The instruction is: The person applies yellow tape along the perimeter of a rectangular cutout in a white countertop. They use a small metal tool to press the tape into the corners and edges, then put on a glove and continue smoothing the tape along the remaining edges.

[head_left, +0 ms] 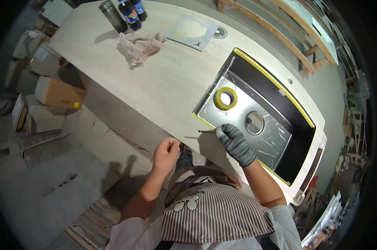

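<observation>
My right hand, in a grey knit glove, is closed on a thin dark tool that points left above the pale countertop. It is too small to tell its exact kind. Beside the hand is a dark metal sink set in the countertop, with yellow tape along its rim and a round drain hole. A roll of yellow tape lies inside. My bare left hand is closed at the countertop's near edge; whatever its fingers may hold is hidden.
A crumpled cloth, a dark tumbler, two dark bottles and a grey board with a pale smear rest on the far left of the countertop. Cardboard boxes stand on the left; a wooden frame is beyond.
</observation>
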Tool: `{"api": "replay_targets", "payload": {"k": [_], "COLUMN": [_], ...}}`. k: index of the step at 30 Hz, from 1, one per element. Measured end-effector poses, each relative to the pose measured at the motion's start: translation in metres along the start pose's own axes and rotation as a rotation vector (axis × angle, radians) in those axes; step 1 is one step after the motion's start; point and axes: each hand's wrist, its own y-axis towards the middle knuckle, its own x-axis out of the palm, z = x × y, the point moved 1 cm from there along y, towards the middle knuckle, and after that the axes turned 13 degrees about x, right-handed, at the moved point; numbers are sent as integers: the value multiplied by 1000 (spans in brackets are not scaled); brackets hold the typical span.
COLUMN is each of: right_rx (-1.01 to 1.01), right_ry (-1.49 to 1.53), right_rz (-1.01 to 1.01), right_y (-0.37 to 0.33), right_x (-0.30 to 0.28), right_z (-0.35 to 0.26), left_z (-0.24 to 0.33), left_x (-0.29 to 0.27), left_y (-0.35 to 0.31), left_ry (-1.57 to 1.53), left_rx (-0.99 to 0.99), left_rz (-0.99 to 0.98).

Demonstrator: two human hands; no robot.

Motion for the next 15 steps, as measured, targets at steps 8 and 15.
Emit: {"api": "replay_targets", "payload": {"k": [8,15], "right_rx": [228,331], "right_ry": [-101,-178], "right_rz": [-50,-123], "right_y": [89,106], "right_x": [33,37], "right_z": [-4,-8], "left_z": [3,-2], "left_x": [9,24], "left_y": [107,127], "left_ry": [478,756], "left_rx": [491,700], "left_rz": [-153,-169]}}
